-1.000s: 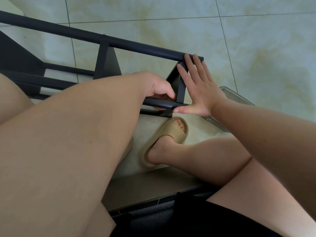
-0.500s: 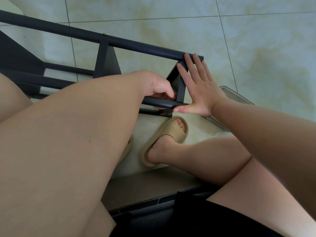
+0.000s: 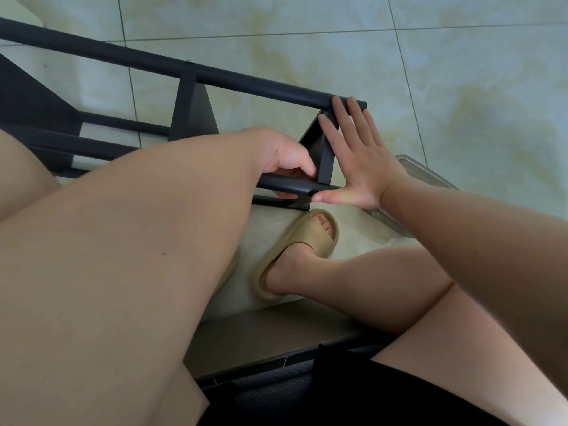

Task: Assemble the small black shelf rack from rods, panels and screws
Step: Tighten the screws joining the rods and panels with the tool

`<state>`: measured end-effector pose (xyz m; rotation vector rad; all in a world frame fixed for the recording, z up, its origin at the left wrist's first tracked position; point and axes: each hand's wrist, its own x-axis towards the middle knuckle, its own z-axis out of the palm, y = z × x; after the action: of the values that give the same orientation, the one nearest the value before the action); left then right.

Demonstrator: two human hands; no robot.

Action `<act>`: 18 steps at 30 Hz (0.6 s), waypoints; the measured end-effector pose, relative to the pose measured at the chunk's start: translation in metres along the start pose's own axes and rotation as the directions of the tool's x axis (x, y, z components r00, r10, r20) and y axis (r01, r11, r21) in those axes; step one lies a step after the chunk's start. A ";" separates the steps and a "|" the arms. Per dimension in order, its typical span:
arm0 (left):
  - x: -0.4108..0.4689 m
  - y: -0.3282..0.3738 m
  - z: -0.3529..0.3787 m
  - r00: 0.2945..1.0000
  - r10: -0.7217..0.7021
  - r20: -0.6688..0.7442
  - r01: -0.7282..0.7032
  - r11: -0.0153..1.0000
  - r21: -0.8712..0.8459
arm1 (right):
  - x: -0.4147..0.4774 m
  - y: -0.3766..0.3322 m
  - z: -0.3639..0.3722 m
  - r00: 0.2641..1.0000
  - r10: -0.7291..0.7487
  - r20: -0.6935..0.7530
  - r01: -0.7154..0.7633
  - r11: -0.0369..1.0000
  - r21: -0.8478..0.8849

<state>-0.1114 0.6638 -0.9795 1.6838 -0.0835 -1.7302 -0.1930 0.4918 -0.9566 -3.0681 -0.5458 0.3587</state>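
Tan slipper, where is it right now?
In the head view the tan slipper sits on a foot on the floor tiles near centre, just below the right hand, which lies flat against the end of the black shelf rack.

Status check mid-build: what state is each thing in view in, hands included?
Shelf rack: on the tile floor, rods and panels joined.
End panel: set between the far rod and the near rod.
Left hand: grips the near rod beside the end panel.
Right hand: flat, fingers straight, pressing the end panel.
Clear container: on the floor behind the right wrist.
Sandal: worn on a foot.
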 end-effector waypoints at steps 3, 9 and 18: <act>0.000 0.001 -0.001 1.000 0.001 0.002 -0.001 1.000 0.027 | 0.000 0.000 0.000 1.000 -0.002 0.000 0.002 1.000 -0.001; -0.001 0.000 -0.001 1.000 0.025 0.011 -0.026 0.999 0.031 | 0.000 0.000 0.000 1.000 -0.004 -0.002 0.004 1.000 -0.003; -0.001 0.000 -0.002 0.999 0.037 0.013 -0.038 0.999 0.039 | 0.000 0.000 -0.001 1.000 -0.005 -0.003 0.005 1.000 0.000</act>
<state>-0.1101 0.6654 -0.9787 1.6893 -0.1551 -1.7219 -0.1932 0.4920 -0.9560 -3.0658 -0.5535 0.3545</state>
